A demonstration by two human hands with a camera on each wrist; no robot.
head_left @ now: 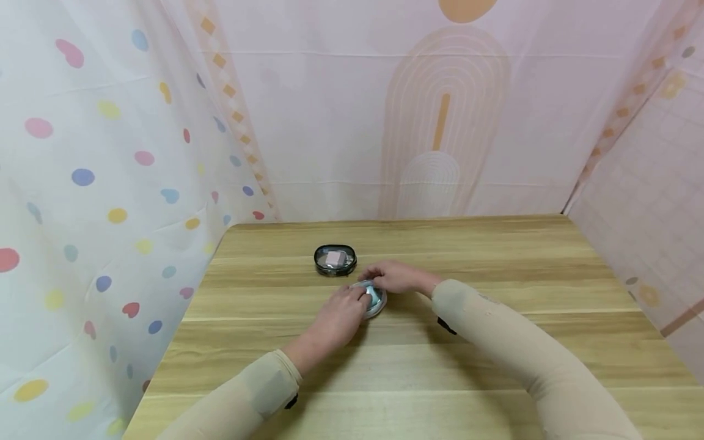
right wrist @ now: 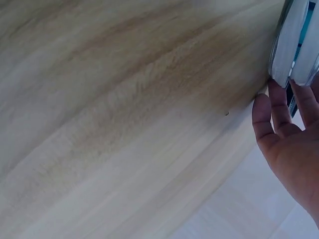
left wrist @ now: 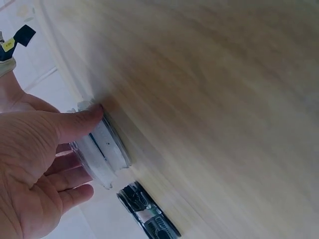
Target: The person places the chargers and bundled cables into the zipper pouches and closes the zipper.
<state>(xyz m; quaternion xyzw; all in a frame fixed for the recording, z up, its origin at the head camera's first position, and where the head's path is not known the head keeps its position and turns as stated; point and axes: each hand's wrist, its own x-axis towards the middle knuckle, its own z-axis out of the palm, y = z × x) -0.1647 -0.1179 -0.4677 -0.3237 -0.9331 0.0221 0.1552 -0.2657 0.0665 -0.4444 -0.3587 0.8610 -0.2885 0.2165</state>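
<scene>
A small rounded clear case [head_left: 376,300] with whitish sides and something light blue inside sits on the table between both hands. My left hand [head_left: 342,313] grips its near left side; in the left wrist view the thumb [left wrist: 82,122] lies across the whitish rim, with fingers on the far side. My right hand [head_left: 397,277] holds the far right edge, its curled fingers [right wrist: 280,107] touching the end of the case by the seam between its two halves. The right thumb is out of sight in the right wrist view.
Beyond the hands lies a clear oval case [head_left: 335,272] with black trim and a pale pinkish item inside. The wood-grain table [head_left: 467,244] meets patterned curtains [head_left: 330,122] at the back and both sides.
</scene>
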